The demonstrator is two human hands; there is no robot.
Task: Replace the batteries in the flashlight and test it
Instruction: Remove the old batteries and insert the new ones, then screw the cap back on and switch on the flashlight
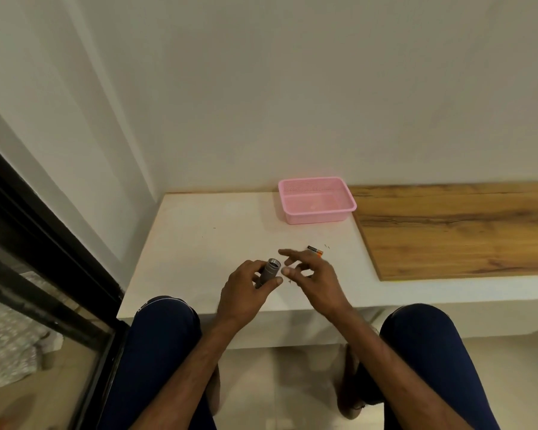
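While left hand [246, 290] clamps flashlight [269, 272], battery [315, 251] lies beyond spread right hand [311, 274].

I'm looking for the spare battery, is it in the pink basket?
No, the battery lies on the white table just beyond the right hand, apart from the pink basket.

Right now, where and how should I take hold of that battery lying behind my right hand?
Pinch the battery across its middle, from above. It lies flat on the white table, and the right hand probably reaches it easiest, fingers open beside it.
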